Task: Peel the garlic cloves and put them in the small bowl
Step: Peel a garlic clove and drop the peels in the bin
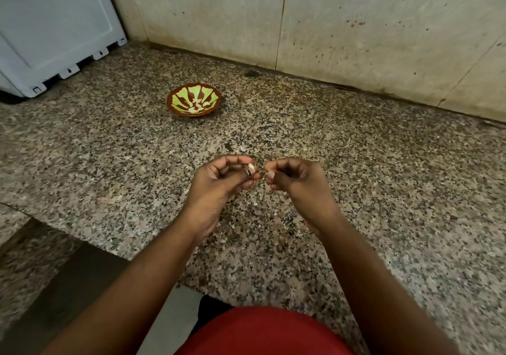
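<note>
Garlic clove (251, 169) sat pinched in your left hand (219, 185); right hand (293, 182) pinched skin beside it, small bowl (175, 100) well ahead, leftward.

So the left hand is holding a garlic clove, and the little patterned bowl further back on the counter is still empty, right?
Not quite. The left hand does hold a garlic clove, and the small bowl does sit further back on the counter, but it is not empty: the head view shows several pale peeled cloves already lying in it.
</note>
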